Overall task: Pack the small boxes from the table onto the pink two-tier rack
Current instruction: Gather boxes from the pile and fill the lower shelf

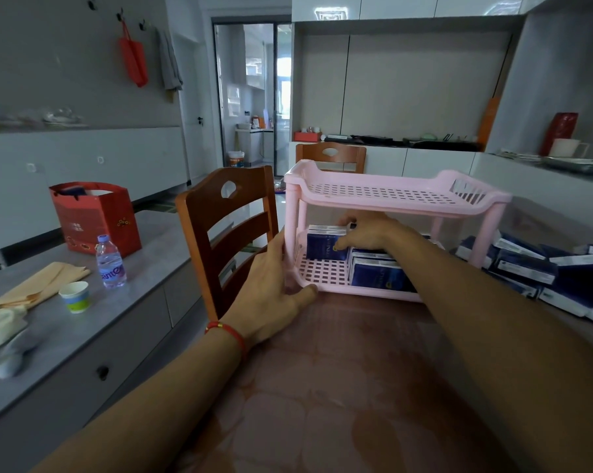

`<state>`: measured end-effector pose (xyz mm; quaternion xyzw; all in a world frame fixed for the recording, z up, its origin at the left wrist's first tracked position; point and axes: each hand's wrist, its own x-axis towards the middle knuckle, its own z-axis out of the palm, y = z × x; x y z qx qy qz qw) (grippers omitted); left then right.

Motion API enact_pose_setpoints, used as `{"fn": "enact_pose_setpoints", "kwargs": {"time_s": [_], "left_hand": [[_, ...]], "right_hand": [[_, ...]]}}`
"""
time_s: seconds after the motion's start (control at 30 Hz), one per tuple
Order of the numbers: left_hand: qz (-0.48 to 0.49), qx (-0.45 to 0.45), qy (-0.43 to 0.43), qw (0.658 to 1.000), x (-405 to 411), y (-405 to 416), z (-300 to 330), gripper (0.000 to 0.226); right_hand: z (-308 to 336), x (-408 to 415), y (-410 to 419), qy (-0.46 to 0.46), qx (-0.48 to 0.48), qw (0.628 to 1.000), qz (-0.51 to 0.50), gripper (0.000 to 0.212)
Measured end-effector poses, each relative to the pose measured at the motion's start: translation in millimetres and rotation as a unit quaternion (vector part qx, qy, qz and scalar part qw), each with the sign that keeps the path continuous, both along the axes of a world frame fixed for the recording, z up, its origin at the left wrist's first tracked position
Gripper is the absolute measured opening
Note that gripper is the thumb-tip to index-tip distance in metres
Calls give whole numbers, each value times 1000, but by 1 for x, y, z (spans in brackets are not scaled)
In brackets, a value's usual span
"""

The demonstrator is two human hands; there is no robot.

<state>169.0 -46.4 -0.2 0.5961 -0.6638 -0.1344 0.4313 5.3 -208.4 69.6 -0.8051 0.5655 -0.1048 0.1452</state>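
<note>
Boxes [325, 245] stand on the pink rack [390, 196]'s lower tier, far left; my right hand [366, 230] pinches one there, I think. My left hand [271, 285], fingers straight, braces the near-left post. I should seat it flush against its neighbours. More boxes [540, 268] wait on the table [339, 387], right.

One pink two-tier rack [390, 196]; three blue boxes on its lower tier [373, 268]; a heap beside it [540, 271], too jumbled to count; two wooden chairs [226, 233]; two hands.
</note>
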Motion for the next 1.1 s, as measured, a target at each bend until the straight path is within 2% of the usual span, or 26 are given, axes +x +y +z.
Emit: {"fn": "enact_pose_setpoints", "kwargs": {"time_s": [0.17,0.33,0.73,1.0,1.1], "left_hand": [[3,3,-6,1000,-1,0,1,87],[2,3,-10,1000,-1,0,1,88],[0,-5,-9,1000,1,-2,0,86],[1,-1,-21,1000,1,-1,0,92],[8,1,-22,1000,3,1,0,102]], "right_hand": [[0,4,-5,13,2,1000,18,95],[-4,6,-9,19,-26,999,13,69],[-7,6,-6,16,-49,999,-10,66],[0,-7,3,-17,-23,999,27,80],[2,-22,31,-3,-76,995,60,71]]}}
